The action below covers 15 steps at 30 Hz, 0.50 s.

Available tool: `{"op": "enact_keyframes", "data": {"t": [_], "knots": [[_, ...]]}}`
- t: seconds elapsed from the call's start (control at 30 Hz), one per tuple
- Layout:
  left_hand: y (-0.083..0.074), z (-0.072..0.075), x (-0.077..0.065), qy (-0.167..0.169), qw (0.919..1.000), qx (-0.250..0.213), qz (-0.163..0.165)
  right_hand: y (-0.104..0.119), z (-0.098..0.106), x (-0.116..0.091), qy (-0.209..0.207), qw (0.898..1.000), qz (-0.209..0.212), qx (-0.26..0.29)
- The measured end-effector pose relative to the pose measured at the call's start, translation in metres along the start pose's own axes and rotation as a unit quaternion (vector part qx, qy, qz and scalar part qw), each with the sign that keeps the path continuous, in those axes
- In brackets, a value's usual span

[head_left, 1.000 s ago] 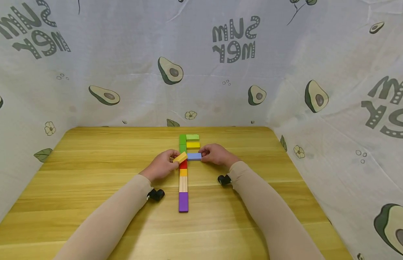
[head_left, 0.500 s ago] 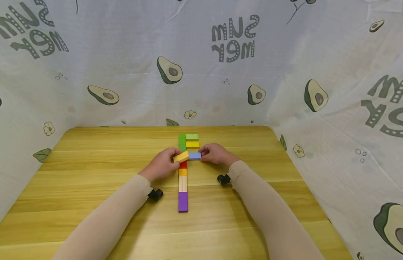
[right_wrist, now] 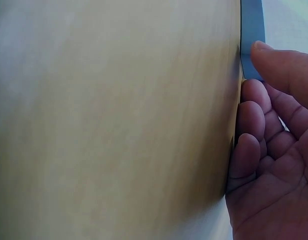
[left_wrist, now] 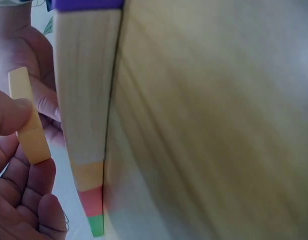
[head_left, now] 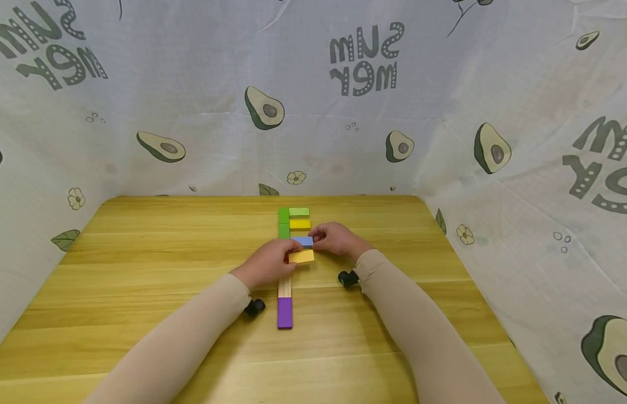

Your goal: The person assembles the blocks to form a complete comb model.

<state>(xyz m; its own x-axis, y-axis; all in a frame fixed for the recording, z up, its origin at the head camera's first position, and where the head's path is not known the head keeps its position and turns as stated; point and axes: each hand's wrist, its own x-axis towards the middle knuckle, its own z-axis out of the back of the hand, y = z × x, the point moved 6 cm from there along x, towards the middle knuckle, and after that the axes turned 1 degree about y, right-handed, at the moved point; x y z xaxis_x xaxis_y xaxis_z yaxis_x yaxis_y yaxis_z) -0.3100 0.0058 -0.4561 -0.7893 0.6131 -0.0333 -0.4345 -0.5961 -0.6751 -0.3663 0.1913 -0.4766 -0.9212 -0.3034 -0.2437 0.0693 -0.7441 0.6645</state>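
My left hand (head_left: 266, 261) pinches a light orange block (head_left: 301, 256) between thumb and fingers, held over the right side of a column of coloured blocks. The left wrist view shows that block (left_wrist: 33, 120) raised off the table. At the near end of the column lie a purple block (head_left: 285, 313) and a plain wood block (head_left: 284, 289); the red block (left_wrist: 90, 201) and orange block (left_wrist: 89, 176) are mostly hidden by my hand in the head view. My right hand (head_left: 339, 239) holds the right end of a blue block (head_left: 303, 242) lying on the table, thumb on it.
Dark green blocks (head_left: 284, 216) form the column's far end. A light green block (head_left: 299, 212) and a yellow block (head_left: 300, 225) stick out to their right. The wooden table (head_left: 166, 241) meets a printed cloth (head_left: 207, 163) at the back and sides.
My left hand has carried the light orange block rightward and nearer to me, from over the column to the near side of the blue block. My right hand has stayed at the blue block.
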Motion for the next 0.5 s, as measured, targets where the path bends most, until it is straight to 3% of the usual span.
{"op": "enact_keyframes", "data": {"t": [0.5], "knots": [[-0.010,-0.012,0.007,0.009,0.9957,0.092,-0.007,0.000,0.000,-0.001,0.004,1.000,0.001,-0.004]]}}
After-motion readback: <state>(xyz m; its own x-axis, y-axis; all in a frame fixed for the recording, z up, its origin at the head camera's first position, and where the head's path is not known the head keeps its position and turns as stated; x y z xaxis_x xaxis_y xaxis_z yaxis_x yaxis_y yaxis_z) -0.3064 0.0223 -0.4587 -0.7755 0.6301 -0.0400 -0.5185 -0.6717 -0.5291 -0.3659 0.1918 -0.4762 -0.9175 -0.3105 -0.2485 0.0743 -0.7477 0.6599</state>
